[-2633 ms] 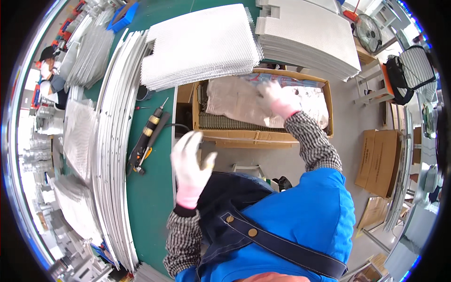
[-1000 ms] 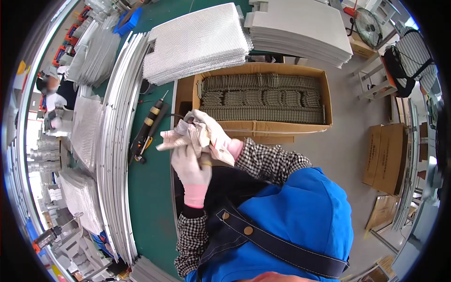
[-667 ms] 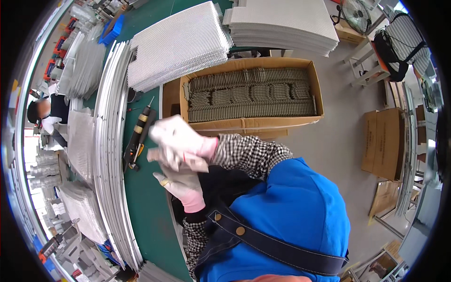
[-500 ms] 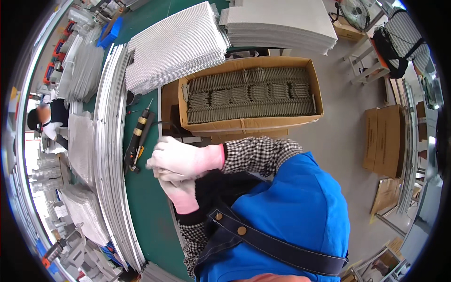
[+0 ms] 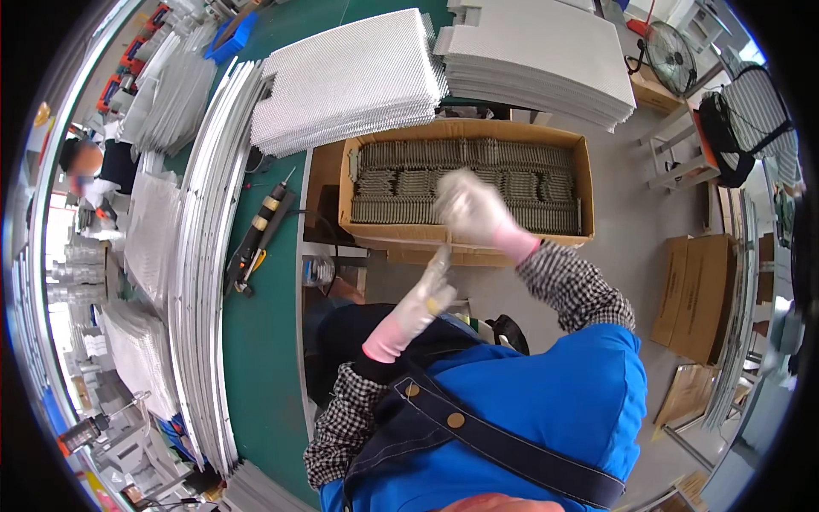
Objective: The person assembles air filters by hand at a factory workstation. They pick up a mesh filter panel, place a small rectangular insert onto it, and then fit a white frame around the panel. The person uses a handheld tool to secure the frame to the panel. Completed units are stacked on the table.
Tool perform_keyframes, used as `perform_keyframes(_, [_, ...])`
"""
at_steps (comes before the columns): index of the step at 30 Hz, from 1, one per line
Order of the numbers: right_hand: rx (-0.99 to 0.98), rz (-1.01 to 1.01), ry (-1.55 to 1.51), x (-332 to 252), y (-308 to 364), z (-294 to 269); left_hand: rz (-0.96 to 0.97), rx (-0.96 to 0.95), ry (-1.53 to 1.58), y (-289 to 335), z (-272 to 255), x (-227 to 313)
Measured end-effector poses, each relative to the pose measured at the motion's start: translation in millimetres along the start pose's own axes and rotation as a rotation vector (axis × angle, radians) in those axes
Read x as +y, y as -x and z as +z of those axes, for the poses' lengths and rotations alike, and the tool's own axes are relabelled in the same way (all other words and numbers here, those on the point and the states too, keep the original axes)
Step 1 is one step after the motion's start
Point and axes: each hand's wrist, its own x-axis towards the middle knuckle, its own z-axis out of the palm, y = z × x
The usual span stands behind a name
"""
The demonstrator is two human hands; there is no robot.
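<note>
A cardboard box [image 5: 467, 235] holds tightly packed rows of thin grey metal pieces [image 5: 418, 154]. Over the middle of these rows is my right hand [image 5: 478, 209] in a white glove with a pink cuff. Motion blurs its fingers, so I cannot make out whether it grips a piece. My left hand [image 5: 414, 316], gloved the same way, is in front of the box. Its fingers are stretched out toward the box's near edge, and I see nothing held in it; a small yellowish spot shows on the glove.
A green table [image 5: 264, 358] carries a power screwdriver [image 5: 258, 230], long metal strips [image 5: 200, 282] and a stack of white mesh panels [image 5: 350, 77]. Plain panels [image 5: 537, 60] are stacked beyond the box. A co-worker [image 5: 107, 166] is at far left; cartons [image 5: 695, 294] stand at right.
My hands were together above the table edge and are now apart. The right has moved right and over the box; the left has moved right, and its fingers have straightened. The view has shifted slightly.
</note>
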Motion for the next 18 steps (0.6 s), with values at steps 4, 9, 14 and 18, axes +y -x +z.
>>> perform_keyframes(4, [0.376,0.304,0.324,112.1,-53.1,-90.9,-0.05,-0.056,0.017,4.0,1.2,20.6])
perform_keyframes(9, [-0.057,0.601,0.561,151.0,-136.2,-138.0,-0.067,0.219,-0.022,18.8,-20.6,5.7])
perform_keyframes(14, [0.128,0.362,1.076,125.8,-120.2,-112.6,-0.047,0.421,0.05,42.1,-39.0,-10.3])
perform_keyframes(18, [0.177,0.086,1.194,156.1,-126.2,-115.2,-0.165,0.526,0.115,61.3,-48.4,-33.9])
